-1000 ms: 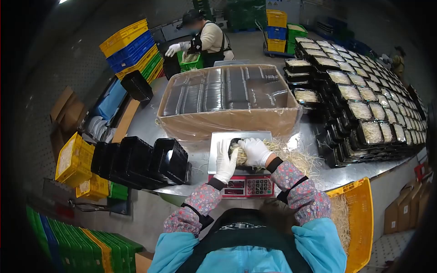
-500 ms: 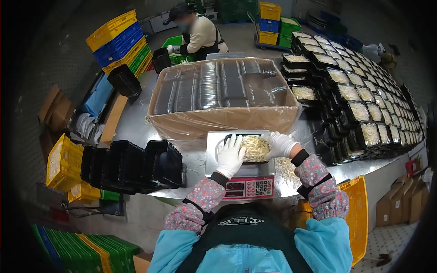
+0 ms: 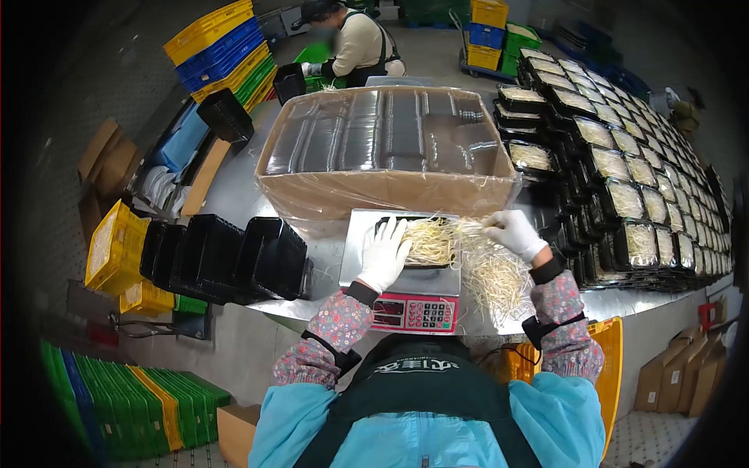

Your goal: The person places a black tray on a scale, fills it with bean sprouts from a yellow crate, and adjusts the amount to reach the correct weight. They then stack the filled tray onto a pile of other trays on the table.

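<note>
A black tray of bean sprouts [image 3: 429, 240] sits on the metal pan of a red-fronted scale [image 3: 416, 313]. My left hand [image 3: 383, 256], in a white glove, lies over the tray's left end with its fingers stretched out. To the right of the tray, my right hand [image 3: 516, 237], also gloved, is closed at the fingertips on a few bean sprouts, whose strands trail toward the tray. Below that hand, a loose pile of bean sprouts [image 3: 497, 285] lies on the steel table.
A large carton of stacked black trays [image 3: 382, 195] stands behind the scale. Upright black trays [image 3: 269, 257] are at left, stacked filled trays [image 3: 624, 199] at right. Across the table, a co-worker [image 3: 363, 47] leans over a green crate. A yellow crate [image 3: 117, 246] holds pale contents.
My right hand has moved right, off the tray's right end, with sprout strands at its fingertips. My left hand stays on the tray's left end. The whole view has shifted slightly.
</note>
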The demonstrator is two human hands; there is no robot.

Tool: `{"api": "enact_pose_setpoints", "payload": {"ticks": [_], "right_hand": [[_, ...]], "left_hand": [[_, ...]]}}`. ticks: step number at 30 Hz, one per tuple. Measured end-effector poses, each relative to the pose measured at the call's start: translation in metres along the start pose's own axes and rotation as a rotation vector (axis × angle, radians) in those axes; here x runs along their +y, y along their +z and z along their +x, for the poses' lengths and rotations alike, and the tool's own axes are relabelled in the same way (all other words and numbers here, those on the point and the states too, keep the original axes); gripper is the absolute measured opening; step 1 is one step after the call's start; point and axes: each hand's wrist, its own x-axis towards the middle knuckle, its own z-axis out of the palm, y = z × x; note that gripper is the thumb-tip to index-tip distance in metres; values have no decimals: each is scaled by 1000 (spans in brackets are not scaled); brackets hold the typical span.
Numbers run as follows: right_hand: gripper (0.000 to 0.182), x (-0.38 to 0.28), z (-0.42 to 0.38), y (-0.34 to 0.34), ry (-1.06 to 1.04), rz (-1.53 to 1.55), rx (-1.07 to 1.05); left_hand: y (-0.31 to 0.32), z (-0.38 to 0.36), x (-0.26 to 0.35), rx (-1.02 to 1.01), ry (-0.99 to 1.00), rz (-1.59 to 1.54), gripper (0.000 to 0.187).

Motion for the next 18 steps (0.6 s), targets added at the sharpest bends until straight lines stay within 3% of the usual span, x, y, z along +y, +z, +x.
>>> {"api": "enact_pose_setpoints", "payload": {"ticks": [5,7,8,9,10,11,13,14,15,16,18], "right_hand": [[18,37,-34,-26,168,227,115],[19,63,-47,-15,280,364,91],[21,84,-53,0,333,398,88],[23,110,-58,16,386,432,83],[48,141,-62,29,421,155,-106],[48,141,-68,32,417,166,-127],[87,134,-77,33,197,-233,-182],[115,137,-66,34,163,-51,-205],[122,130,-57,37,92,-242,-105],[121,107,-39,38,66,-3,-79],[121,32,-9,38,-151,-87,43]], "left_hand": [[-18,0,-17,44,18,-211,50],[-37,0,-26,120,-101,-684,46],[-39,-5,-41,255,106,-494,44],[-60,-4,-30,219,-223,-900,44],[-64,-3,-44,213,-223,-785,44],[-68,-3,-63,204,-224,-668,45],[-74,-1,-86,237,-212,-545,47],[-76,2,-92,250,-213,-555,48],[-85,10,-85,229,-258,-520,51],[-88,19,-75,203,-267,-458,52],[-65,37,-58,209,-158,-333,49]]}}
